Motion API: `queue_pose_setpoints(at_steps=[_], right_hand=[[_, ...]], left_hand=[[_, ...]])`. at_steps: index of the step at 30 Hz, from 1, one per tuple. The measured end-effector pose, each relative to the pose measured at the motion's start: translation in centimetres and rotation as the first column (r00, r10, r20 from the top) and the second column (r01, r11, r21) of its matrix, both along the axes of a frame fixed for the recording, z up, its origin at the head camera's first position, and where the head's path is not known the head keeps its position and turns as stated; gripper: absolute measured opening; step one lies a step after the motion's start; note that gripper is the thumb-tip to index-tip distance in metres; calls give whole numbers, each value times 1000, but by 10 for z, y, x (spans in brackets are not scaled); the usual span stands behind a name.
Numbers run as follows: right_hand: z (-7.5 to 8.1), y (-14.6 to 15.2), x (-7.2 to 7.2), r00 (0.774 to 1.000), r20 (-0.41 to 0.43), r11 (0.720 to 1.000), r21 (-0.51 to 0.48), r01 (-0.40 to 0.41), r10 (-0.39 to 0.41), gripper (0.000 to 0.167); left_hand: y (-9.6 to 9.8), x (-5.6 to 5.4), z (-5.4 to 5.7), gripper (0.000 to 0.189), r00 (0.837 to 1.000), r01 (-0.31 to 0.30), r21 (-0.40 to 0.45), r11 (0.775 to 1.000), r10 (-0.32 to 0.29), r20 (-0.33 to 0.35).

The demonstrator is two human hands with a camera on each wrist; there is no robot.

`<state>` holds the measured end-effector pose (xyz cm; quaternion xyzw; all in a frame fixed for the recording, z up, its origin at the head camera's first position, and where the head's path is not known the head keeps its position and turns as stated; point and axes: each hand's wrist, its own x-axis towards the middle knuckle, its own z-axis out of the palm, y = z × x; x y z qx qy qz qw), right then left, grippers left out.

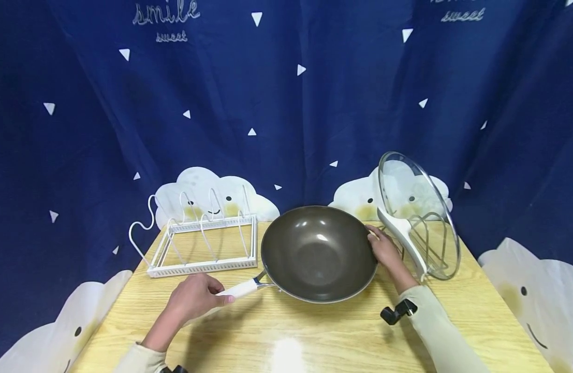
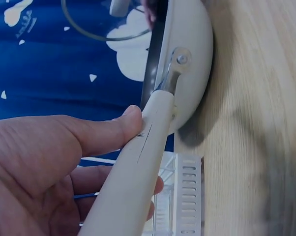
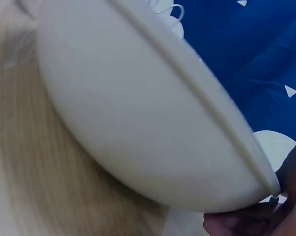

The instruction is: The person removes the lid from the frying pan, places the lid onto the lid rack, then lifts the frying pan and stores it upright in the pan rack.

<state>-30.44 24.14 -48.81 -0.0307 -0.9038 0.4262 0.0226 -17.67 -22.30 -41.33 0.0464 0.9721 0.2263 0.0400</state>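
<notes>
A wok [image 1: 319, 254], dark brown inside and cream outside, is tilted over the middle of the table with its inside facing the head camera. My left hand [image 1: 195, 300] grips its long white handle [image 1: 241, 289]; in the left wrist view the thumb [image 2: 131, 123] lies along the top and fingers curl beneath. At the far side of the wok, my right hand [image 1: 384, 248] holds the right rim. The right wrist view has the wok's pale outer wall [image 3: 133, 108] across it, with the right fingers [image 3: 236, 223] at the rim's lower corner.
A white wire rack [image 1: 202, 268] with upright curved dividers stands at the back left. At the right, a glass lid [image 1: 455, 243] with a white handle [image 1: 404, 235] leans upright among wire loops. Behind the wooden table [image 1: 249, 336] hangs a blue curtain [image 1: 286, 103].
</notes>
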Motion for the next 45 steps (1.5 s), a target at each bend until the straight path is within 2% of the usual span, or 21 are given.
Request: queue_pose_setpoints(at_steps=[3,7,10,12,16,19,25,29,33,36,41,45], right_hand=[[1,-1,-4,1000,27,996,-88,-3,5,48],[2,-1,-8,998,56,963,-268,22,-7,47],[2,-1,-10,998,56,945,-326,40,-23,45],[2,-1,-10,999,44,957,-289,30,-18,45],[0,-4,-10,1000,21,989,-147,22,-19,47],[-1,-7,-11,999,21,995,-93,41,-40,48],[4,-9,-19,998,48,992,-114,46,-40,48],[7,-10,-26,997,67,986,-158,47,-37,47],[10,-12,-33,996,85,983,-179,38,-23,46],[12,-14,-39,997,72,988,-154,31,-20,45],[13,-16,-49,996,60,990,-122,72,-65,43],[13,-19,-51,995,84,984,-164,69,-56,43]], left_hand=[[4,2,2,19,1000,7,-23,1000,-7,12],[10,4,5,18,1000,20,-67,998,-20,8],[12,5,6,18,1000,21,-79,997,-21,7],[12,5,6,18,1000,19,-75,997,-19,7],[12,7,4,18,1000,28,-64,998,-28,2],[11,8,3,18,1000,30,-53,998,-30,8],[12,6,4,23,997,25,-5,1000,-24,67],[12,4,3,20,990,71,49,996,-77,114],[12,3,2,21,977,142,108,984,-157,146],[13,4,1,22,963,187,160,969,-213,166],[15,7,-3,23,948,200,247,948,-251,195],[14,10,-10,22,944,185,309,933,-256,209]])
